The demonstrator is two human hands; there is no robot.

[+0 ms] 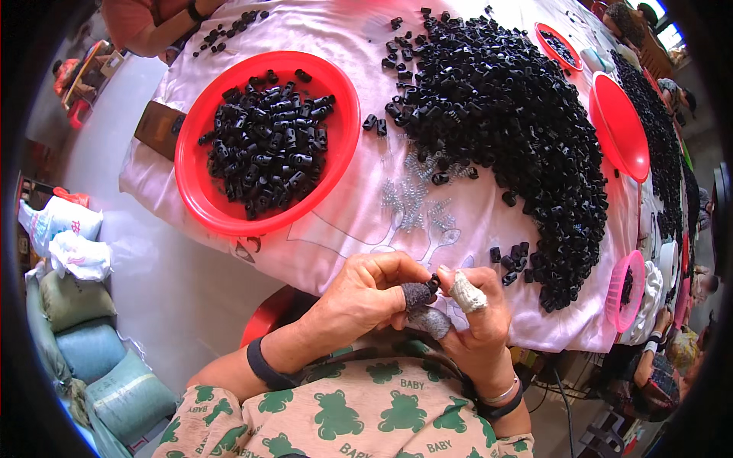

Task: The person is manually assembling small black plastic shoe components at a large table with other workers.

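My left hand (355, 296) and my right hand (482, 324) meet just past the table's near edge, fingertips pinched together on a small black plastic cord lock (434, 282). Most of the piece is hidden by the fingers. Grey wraps cover fingers of both hands, and a white wrap sits on a right-hand digit. Loose metal springs (412, 200) lie on the cloth beyond the hands. Further right spreads a large heap of black cord lock parts (496, 99), with a few strays (513, 259) near my right hand.
At left on the pink tablecloth (336, 252) stands a red basin (347, 153) of black cord locks. Another red basin (622, 130) and a pink basket (620, 294) line the right side. Stuffed sacks (126, 397) sit on the floor at left. Other people work around the table.
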